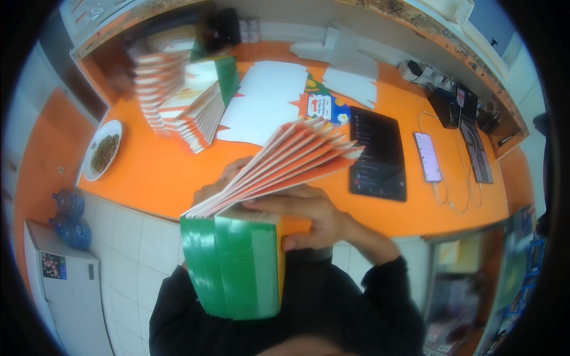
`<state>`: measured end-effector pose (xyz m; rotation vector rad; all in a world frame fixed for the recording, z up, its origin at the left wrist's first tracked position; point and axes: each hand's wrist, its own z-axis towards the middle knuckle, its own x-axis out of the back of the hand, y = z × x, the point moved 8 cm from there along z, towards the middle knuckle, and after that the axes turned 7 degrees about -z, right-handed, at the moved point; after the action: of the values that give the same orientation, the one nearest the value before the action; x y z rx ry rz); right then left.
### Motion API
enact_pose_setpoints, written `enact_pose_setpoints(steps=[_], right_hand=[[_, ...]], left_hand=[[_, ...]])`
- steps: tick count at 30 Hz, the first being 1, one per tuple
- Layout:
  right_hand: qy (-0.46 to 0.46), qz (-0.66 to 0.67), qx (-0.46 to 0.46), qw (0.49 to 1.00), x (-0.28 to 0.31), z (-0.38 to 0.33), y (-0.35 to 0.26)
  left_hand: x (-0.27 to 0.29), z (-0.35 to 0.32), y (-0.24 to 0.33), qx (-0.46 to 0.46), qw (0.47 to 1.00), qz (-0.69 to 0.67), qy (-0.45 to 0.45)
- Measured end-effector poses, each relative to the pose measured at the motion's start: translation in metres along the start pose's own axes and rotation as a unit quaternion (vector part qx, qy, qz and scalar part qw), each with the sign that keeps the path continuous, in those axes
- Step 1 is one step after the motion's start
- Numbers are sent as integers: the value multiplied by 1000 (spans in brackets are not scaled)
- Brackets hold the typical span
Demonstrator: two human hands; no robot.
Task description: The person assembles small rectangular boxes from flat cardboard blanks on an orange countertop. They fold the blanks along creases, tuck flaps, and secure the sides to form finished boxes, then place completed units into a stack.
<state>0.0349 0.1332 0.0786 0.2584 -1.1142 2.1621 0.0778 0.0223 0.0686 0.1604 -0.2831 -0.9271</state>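
A fanned stack of flat folded cartons [249, 237], green on the near side and orange and white at the far edges, is held up close in front of me. My right hand [309, 216] grips the stack from the right, fingers laid across its top. My left hand [222, 181] is mostly hidden behind the stack, only some fingers showing at its upper left, and it seems to hold the stack from the far side.
On the orange counter [148, 172] stand a leaning row of more flat cartons [190, 101], unfolded white carton blanks [264, 101], a dark tablet [377, 151], a phone [427, 157] on a cable, and a plate of food [102, 151]. Blue water bottles [68, 216] sit on the floor at left.
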Motion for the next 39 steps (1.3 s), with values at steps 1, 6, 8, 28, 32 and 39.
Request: enact_pose_setpoints(steps=[1,6,8,28,32,39], right_hand=[[17,14,-22,1000,1,1,3],[112,10,-119,987,9,-4,12],[132,-82,-73,985,13,-6,0],[402,-97,-100,905,71,-47,20],[414,-49,-180,891,71,-56,31],[360,-398,-178,825,87,-48,7]], left_hand=[[-1,0,0,2,1000,-7,1],[-4,-1,2,7,1000,-28,-5],[-5,0,2,7,999,-38,-9],[-19,-8,-5,122,947,-296,-38],[-31,-10,-10,177,894,-410,-46],[-56,-13,-17,268,758,-590,-69]])
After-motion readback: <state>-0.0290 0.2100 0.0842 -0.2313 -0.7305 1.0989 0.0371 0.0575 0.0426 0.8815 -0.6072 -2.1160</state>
